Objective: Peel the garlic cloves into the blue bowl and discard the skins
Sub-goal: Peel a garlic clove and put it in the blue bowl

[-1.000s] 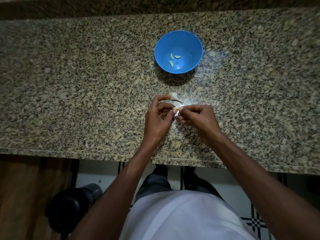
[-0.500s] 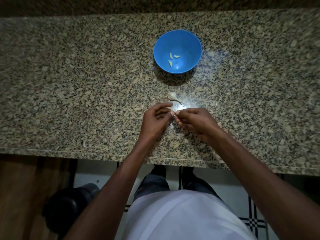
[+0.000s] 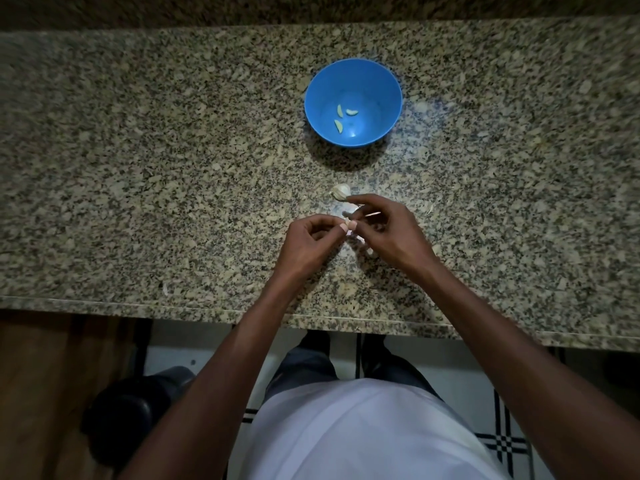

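The blue bowl (image 3: 353,72) stands on the granite counter with three peeled cloves (image 3: 341,118) inside it. A partial garlic head (image 3: 341,191) lies on the counter between the bowl and my hands. My left hand (image 3: 306,245) and my right hand (image 3: 391,233) meet fingertip to fingertip over the counter, both pinching a small garlic clove (image 3: 349,230) that is mostly hidden by the fingers. A pale scrap of skin (image 3: 367,250) lies under my right hand.
The granite counter (image 3: 138,168) runs across the view, with its front edge (image 3: 173,308) near my body. A small pale scrap (image 3: 165,289) lies near that edge at the left. A dark round object (image 3: 131,410) stands on the floor below, left.
Both hands shifted slightly toward me while working the clove. The right hand's fingers have spread and its forefinger now reaches out beside the garlic head.
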`<action>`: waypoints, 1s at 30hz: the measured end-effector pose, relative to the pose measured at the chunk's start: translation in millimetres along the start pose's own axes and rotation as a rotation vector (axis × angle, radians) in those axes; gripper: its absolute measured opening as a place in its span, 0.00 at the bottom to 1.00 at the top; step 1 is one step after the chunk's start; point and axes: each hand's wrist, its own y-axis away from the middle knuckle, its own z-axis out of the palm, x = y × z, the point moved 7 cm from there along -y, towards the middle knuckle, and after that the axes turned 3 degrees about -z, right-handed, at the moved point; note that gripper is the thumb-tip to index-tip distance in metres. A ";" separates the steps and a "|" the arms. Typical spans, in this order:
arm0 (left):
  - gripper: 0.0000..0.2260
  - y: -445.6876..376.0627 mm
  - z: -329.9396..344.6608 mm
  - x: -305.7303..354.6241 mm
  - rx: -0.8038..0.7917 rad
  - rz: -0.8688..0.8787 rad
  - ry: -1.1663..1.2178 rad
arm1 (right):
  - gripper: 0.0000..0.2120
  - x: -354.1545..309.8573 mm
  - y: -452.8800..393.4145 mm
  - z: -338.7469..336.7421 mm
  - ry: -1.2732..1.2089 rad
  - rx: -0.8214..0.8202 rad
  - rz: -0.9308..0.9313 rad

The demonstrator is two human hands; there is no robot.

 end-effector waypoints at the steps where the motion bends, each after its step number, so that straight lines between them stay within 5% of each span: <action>1: 0.09 -0.6 0.7 -0.5 -0.009 -0.005 -0.012 | 0.15 -4.1 -0.7 1.8 0.024 -0.026 -0.041; 5: 0.09 -2.0 0.2 -1.4 -0.023 -0.042 0.000 | 0.08 -7.2 -3.3 1.1 0.021 -0.016 -0.053; 12: 0.08 1.1 -1.8 9.3 -0.021 0.016 0.043 | 0.09 7.9 0.2 -6.1 -0.413 0.097 0.141; 22: 0.03 -0.3 -4.3 15.4 0.191 0.193 -0.347 | 0.09 5.3 3.4 -1.8 -0.215 0.088 0.090; 30: 0.05 -6.2 -14.0 12.7 0.164 0.113 -0.390 | 0.07 3.0 4.5 7.6 -0.284 0.017 0.135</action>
